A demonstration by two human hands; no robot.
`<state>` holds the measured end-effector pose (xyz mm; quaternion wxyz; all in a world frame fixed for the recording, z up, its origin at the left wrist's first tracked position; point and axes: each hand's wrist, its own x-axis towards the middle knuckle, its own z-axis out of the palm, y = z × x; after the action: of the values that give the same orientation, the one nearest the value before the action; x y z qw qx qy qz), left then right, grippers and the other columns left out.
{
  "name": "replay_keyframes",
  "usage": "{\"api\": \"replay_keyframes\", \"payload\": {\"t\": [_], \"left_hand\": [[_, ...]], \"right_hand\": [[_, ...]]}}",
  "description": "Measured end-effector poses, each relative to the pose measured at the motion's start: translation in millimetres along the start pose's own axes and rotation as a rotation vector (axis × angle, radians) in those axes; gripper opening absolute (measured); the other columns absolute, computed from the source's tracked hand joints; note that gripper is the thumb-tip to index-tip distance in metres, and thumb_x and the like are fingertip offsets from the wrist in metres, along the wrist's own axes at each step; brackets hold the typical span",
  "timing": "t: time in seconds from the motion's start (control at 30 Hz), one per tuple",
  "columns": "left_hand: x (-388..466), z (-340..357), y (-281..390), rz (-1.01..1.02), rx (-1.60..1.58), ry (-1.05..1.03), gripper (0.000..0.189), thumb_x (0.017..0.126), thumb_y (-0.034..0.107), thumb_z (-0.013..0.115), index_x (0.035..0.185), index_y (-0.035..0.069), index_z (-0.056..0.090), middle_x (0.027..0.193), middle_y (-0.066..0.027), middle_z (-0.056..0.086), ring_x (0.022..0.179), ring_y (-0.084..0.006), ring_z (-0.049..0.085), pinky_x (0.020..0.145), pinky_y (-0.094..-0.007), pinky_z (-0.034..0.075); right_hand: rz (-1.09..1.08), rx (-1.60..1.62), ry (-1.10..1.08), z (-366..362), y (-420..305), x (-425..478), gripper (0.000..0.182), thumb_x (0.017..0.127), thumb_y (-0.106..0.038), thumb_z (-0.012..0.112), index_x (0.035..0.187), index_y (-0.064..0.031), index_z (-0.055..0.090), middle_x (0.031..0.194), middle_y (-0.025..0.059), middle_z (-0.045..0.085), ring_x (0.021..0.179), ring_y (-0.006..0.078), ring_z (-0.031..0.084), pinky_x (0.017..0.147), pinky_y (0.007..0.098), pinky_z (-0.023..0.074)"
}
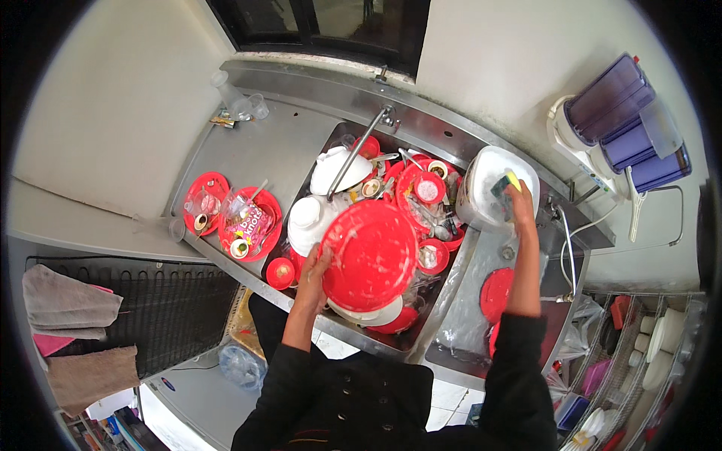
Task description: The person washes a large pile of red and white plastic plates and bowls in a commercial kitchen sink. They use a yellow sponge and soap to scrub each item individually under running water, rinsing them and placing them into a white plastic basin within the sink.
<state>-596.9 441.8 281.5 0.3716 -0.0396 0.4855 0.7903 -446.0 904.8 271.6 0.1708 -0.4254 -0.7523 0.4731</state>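
My left hand (313, 277) grips the left edge of a red plastic plate (369, 256), streaked with suds and held above the left sink basin. In my right hand (520, 206) is a yellow and green sponge (506, 183), over a white plastic tub (472, 194) with soapy contents. Stacked red dishes, cups and cutlery fill the left basin around a red bowl (430, 188). White bowls (307, 219) lie left of the held plate. Below my right forearm, a red plate (496, 294) lies in the wet right basin.
Two red plates with leftovers, one bearing a snack wrapper (251, 225), stand on the left steel counter (271, 135). A faucet (358, 152) reaches over the left basin, another (566, 248) stands at the right. A wire dish rack (626, 361) is at lower right.
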Motion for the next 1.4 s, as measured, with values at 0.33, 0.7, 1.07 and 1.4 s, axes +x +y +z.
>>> {"api": "replay_keyframes", "payload": {"t": [0.33,0.7,1.07,1.4], "left_hand": [[45.3,64.5,-34.7,0.182,-0.081,-0.022,0.035,0.105,0.025,0.054,0.134,0.006,0.052,0.129,-0.0088,0.061,0.116,-0.0173,0.061,0.098,-0.0341,0.052],[32.0,50.2,-36.4,0.235,0.129,-0.024,0.029,0.104,0.022,0.054,0.125,0.0,0.058,0.12,-0.0061,0.064,0.109,-0.0131,0.06,0.097,-0.0297,0.048],[78.5,-27.6,-68.5,0.493,1.212,0.212,0.049,0.095,0.022,0.065,0.136,0.001,0.048,0.145,-0.0252,0.043,0.135,-0.0373,0.043,0.112,-0.0448,0.037],[141.6,-57.3,-83.7,0.566,2.198,0.267,0.068,0.089,0.017,0.063,0.152,0.013,0.038,0.163,-0.023,0.018,0.15,-0.044,0.02,0.117,-0.0568,0.027]], "right_hand": [[-0.626,-0.19,0.151,228.2,-85.8,-124.6,0.052,0.094,-0.03,0.065,0.134,0.0018,0.056,0.14,0.0289,0.047,0.132,0.0444,0.042,0.114,0.0536,0.0286],[-0.321,0.162,0.251,214.4,-65.6,-130.2,0.056,0.098,-0.027,0.064,0.142,0.0025,0.046,0.142,0.0229,0.052,0.131,0.0326,0.05,0.112,0.0426,0.0374],[-0.365,-0.206,-0.278,57.9,-105.4,-158.9,0.049,0.088,-0.022,0.076,0.126,0.0035,0.06,0.109,0.018,0.07,0.093,0.0254,0.069,0.085,0.0385,0.0531],[-0.597,-0.529,-0.226,198.5,-6.6,-152.8,0.049,0.074,-0.009,0.076,0.119,-0.0064,0.058,0.1,0.0182,0.057,0.099,0.0397,0.058,0.085,0.049,0.0493]]}}
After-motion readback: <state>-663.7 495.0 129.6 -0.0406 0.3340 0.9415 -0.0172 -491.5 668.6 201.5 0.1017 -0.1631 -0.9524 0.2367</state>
